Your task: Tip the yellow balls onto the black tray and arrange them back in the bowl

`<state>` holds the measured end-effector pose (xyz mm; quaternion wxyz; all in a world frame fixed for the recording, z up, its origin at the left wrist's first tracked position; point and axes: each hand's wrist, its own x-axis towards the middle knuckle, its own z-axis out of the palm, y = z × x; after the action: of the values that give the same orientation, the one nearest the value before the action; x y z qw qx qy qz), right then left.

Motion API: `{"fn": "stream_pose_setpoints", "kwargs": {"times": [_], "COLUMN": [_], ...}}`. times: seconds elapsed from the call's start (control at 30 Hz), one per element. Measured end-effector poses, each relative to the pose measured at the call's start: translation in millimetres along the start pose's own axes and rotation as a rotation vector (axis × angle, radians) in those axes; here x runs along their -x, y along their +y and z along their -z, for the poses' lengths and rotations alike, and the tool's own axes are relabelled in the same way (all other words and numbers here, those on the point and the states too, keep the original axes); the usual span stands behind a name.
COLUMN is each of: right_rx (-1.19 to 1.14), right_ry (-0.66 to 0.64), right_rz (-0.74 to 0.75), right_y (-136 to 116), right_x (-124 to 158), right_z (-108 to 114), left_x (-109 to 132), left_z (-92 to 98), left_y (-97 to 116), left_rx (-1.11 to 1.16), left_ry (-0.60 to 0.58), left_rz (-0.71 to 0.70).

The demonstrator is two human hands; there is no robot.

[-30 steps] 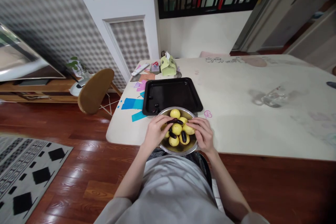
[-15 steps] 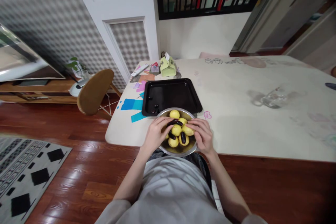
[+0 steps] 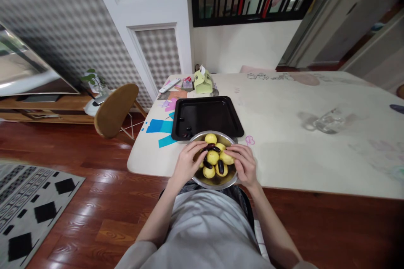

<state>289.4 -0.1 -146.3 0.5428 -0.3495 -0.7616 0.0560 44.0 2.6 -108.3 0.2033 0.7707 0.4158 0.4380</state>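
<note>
A round metal bowl [image 3: 232,180] stands at the table's front edge, close to my body. In it lie several yellow, lemon-like fruits [image 3: 212,158] with long dark grapes [image 3: 221,166] on top of them. My left hand [image 3: 189,160] reaches over the bowl's left rim, its thumb and fingers closed around a dark grape [image 3: 208,147]. From the right, my right hand [image 3: 244,162] has its fingers and thumb closed about a yellow fruit [image 3: 227,158] at that side. Its palm side is hidden.
Behind the bowl lies a black baking tray [image 3: 208,113] with a few small dark pieces at its left. A green tissue box [image 3: 203,83] and a white remote [image 3: 169,85] stand farther back. A glass cup [image 3: 330,122] is on the right. A wooden chair [image 3: 116,111] stands left.
The whole view has shifted slightly downward. Both hands stay over the bowl, and the left fingers have shifted a little around the dark grape.
</note>
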Motion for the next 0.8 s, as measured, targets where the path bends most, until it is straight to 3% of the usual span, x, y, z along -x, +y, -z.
{"fn": "stream_pose_setpoints", "kwargs": {"times": [0.27,0.47,0.63,0.8], "right_rx": [-0.003,0.001,0.002,0.000], "right_ry": [0.000,-0.006,0.003,-0.007], "right_rz": [-0.004,-0.012,-0.007,-0.013], "right_y": [1,1,1,2], "right_x": [0,1,0,1], "right_z": [0,0,0,1], "left_x": [3,17,25,26], "left_z": [-0.6,-2.6,-4.4,-4.9], "left_y": [1,-10,-18,-16], "left_rx": [0.048,0.116,0.112,0.100], "left_ry": [0.101,0.249,0.204,0.164], "left_rz": [-0.044,-0.202,-0.265,-0.233]}}
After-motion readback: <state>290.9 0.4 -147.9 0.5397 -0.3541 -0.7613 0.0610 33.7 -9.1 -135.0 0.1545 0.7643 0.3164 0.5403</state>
